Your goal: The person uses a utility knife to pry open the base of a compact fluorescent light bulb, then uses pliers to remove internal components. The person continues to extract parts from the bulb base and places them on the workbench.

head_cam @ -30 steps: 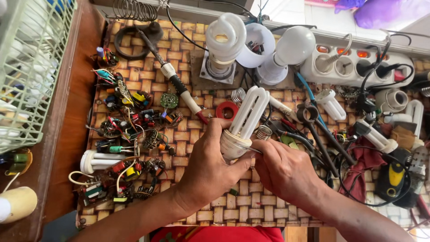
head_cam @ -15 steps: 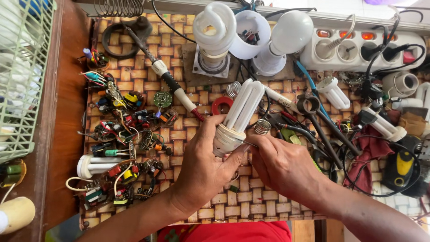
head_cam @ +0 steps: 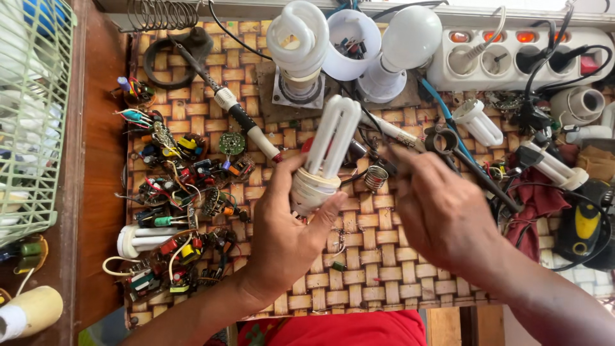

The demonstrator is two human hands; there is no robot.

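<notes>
White tubes of a compact fluorescent lamp point up and away from the person, the lamp held above the woven mat that covers the tabletop. The left hand wraps its base, thumb and fingers pressed around the white housing, so that grip is pinching the lamp firmly. The right hand is just beside it, blurred, fingers loosely spread and holding nothing that can be made out; its fingertips lie near a small metal screw cap that lies on the mat, apart from the lamp. Judging by this, the lamp's base appears to be without its cap, so the work looks to be somewhere in the middle: the housing is in hand, and refitting or closing it seems left to do, though the joint itself is hidden by the thumb. Loose circuit boards with coloured parts lie scattered at the left, and a soldering iron lies diagonally above them. No packages show; a spiral lamp, a white cup of small parts and a round bulb stand along the far edge, beside a white power strip with orange switches
</notes>
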